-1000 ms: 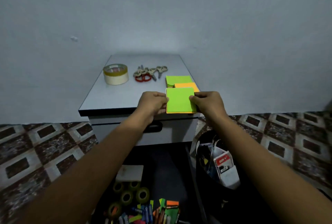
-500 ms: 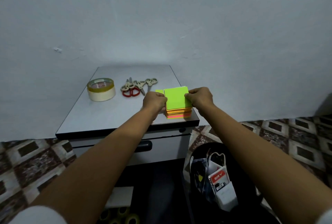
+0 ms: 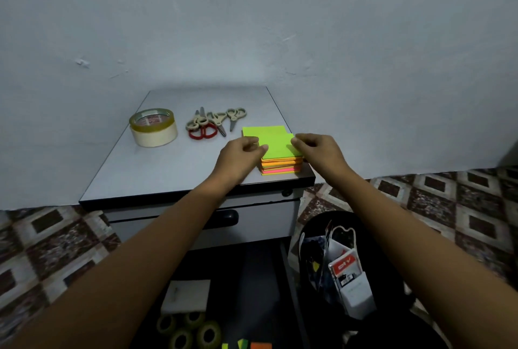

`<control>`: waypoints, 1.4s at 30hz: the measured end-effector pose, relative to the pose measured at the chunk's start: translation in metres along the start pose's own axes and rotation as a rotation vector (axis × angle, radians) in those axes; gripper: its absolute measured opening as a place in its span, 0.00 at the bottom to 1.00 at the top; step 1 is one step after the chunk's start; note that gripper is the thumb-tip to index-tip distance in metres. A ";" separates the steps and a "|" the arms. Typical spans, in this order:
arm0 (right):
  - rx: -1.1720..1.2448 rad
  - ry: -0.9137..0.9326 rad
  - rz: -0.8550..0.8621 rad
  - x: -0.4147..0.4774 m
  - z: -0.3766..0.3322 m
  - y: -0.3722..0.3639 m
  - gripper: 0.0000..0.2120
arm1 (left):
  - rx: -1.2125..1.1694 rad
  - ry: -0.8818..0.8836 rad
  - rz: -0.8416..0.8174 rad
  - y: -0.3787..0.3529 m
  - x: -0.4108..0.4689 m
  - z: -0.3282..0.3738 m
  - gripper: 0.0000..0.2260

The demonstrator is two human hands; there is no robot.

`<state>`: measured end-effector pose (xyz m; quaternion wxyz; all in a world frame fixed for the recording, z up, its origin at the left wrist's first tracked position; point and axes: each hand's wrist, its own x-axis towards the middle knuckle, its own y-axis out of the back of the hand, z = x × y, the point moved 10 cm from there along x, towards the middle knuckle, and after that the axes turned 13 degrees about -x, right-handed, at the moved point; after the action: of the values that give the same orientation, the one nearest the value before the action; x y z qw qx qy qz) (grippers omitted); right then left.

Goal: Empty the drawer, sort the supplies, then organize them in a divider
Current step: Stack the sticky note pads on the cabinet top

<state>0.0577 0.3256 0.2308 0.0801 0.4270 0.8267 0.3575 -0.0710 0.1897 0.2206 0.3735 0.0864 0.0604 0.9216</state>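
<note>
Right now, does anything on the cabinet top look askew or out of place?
Only the sticky-note stack at the front right corner: its orange and pink layers sit unevenly, close to the cabinet top edge. The left hand and right hand hold its sides. Tape roll and scissors lie tidy.

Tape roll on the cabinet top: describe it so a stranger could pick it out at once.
Start at the grey cabinet top against the wall. On its left side, left of the scissors, lies the tape roll: a wide cream ring, the only round thing up there.
</note>
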 end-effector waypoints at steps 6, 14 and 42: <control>-0.085 0.126 -0.101 -0.019 -0.008 -0.008 0.28 | 0.113 -0.056 -0.138 -0.015 -0.021 0.003 0.27; -0.114 0.137 -0.009 -0.022 -0.009 -0.005 0.25 | 0.088 -0.095 -0.028 -0.006 -0.019 0.004 0.22; -0.017 0.163 -0.121 -0.174 -0.009 -0.125 0.23 | 0.281 -0.084 0.087 0.079 -0.167 -0.125 0.16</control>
<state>0.0806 0.1404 0.1249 0.0377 0.3450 0.8517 0.3926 -0.0325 0.0106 0.0936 0.3194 0.1788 0.1692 0.9151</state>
